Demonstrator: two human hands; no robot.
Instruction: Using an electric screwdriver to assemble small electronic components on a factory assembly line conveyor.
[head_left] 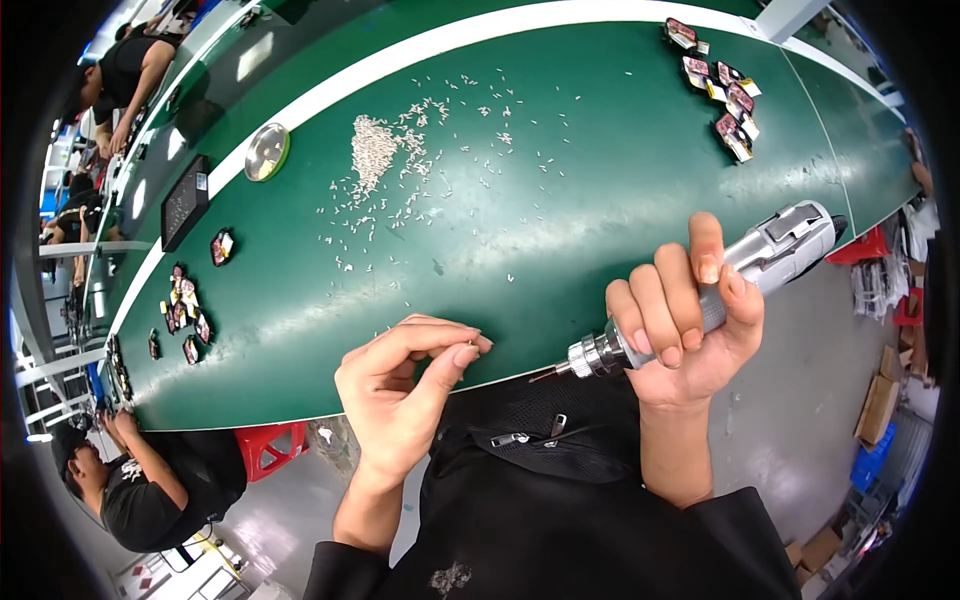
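Note:
In my right hand [695, 345] lies a silver-grey electric screwdriver [785, 245]; the fingers wrap round its body and the index finger is raised. Its thin bit points left, toward my other hand, over the table's near edge. My left hand [400, 385] is closed in a pinch, thumb against fingertips; whatever sits between them is too small to name. Beyond the hands, a heap of tiny pale rod-like pieces [372, 152] lies on the green table [450, 290], with many more strewn around it.
Several small black parts with labels [738, 125] lie at the far right, and similar parts [182, 300] at the left. A round, green-rimmed dish [268, 152] and a black tray [185, 205] stand far left. A person [150, 490] sits at the left beside a red stool [268, 450].

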